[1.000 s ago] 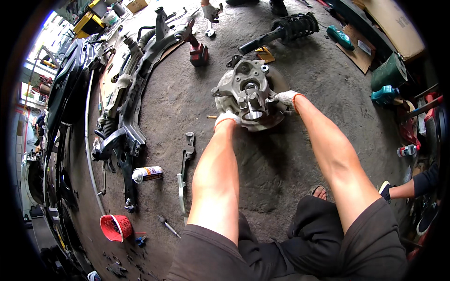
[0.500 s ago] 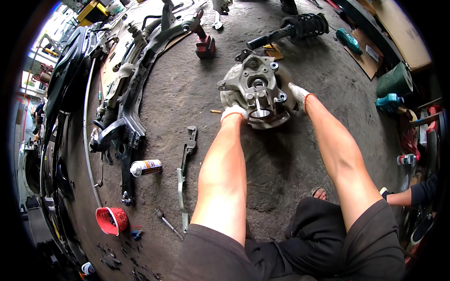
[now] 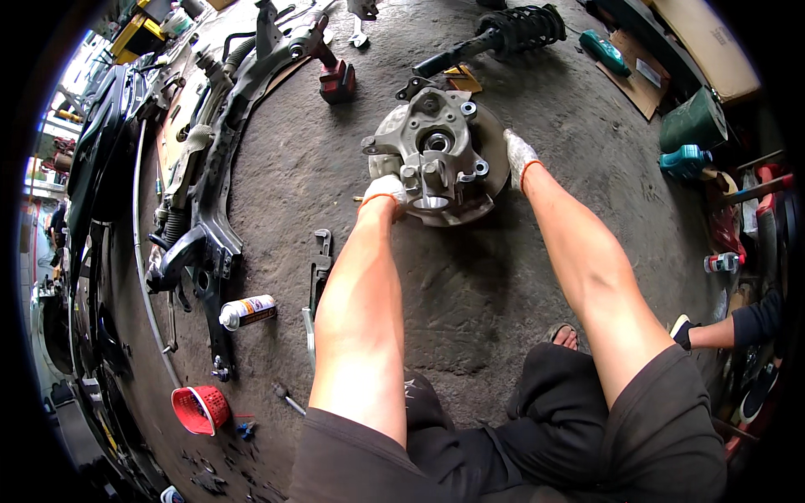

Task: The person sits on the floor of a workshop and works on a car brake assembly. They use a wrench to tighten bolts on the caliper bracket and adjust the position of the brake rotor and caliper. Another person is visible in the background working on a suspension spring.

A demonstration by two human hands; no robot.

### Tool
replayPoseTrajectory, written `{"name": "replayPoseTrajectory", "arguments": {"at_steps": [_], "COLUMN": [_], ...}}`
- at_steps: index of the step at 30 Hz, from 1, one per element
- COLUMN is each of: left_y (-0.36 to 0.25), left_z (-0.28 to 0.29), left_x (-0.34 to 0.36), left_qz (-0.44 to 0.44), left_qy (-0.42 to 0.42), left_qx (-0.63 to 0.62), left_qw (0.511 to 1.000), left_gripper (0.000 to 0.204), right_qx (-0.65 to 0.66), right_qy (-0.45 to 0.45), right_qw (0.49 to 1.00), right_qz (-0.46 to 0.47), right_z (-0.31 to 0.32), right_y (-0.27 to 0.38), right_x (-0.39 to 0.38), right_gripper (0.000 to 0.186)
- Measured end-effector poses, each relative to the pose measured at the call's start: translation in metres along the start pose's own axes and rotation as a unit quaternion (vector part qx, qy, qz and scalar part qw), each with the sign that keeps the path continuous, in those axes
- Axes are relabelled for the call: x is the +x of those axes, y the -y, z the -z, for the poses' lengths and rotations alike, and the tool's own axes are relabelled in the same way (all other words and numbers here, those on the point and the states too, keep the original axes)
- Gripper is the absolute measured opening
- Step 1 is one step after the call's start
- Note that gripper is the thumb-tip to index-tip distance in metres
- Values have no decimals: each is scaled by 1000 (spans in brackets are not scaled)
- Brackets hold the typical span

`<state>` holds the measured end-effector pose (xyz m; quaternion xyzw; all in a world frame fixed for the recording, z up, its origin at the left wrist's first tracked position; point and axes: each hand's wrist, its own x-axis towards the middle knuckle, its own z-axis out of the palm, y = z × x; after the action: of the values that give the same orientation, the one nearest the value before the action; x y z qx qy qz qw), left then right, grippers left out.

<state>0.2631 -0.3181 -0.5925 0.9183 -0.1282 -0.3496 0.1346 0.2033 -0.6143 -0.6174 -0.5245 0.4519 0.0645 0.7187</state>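
Observation:
A grey metal steering knuckle (image 3: pixel 432 138), with a round brake disc (image 3: pixel 495 147) behind it, sits tilted toward me near the middle of the floor. My left hand (image 3: pixel 386 191), in a white glove with an orange cuff, is closed around the assembly's lower left part. At the disc's right rim is my right hand (image 3: pixel 521 158), gloved the same way; its fingers lie along the edge and are partly hidden. Bolts and an open round hole show at the knuckle's near side.
A shock absorber with spring (image 3: pixel 528 32), red cordless tool (image 3: pixel 337 81) and yellow piece (image 3: pixel 463 80) lie beyond. Left are a subframe (image 3: pixel 214 189), spray can (image 3: pixel 247 312), pipe wrench (image 3: pixel 320 264) and red basket (image 3: pixel 201 409). Another person's arm (image 3: pixel 713 333) appears at right.
My view has shifted to the right, so the floor items appear farther left. The assembly has moved slightly away from me. My right hand has slid outward and up along the disc's rim.

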Motion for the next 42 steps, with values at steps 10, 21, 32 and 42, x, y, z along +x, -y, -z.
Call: {"name": "replayPoseTrajectory", "arguments": {"at_steps": [10,21,32,42], "left_y": [-29,-42,-68,-68], "left_z": [10,11,13,4], "left_x": [-19,-14,-25,-44], "left_qz": [36,7,32,10], "left_qy": [3,-33,-22,-97], "left_qx": [-9,103,124,123], "left_qw": [999,994,991,988], "left_gripper": [36,31,34,33], "right_qx": [-543,-359,-775,-700], "right_qy": [71,63,94,143], "right_qw": [830,930,565,672], "right_qz": [105,48,268,193], "right_z": [30,37,-10,-11], "right_y": [25,-1,42,52], "right_x": [-18,-29,-25,-38], "right_gripper": [57,50,35,29]}}
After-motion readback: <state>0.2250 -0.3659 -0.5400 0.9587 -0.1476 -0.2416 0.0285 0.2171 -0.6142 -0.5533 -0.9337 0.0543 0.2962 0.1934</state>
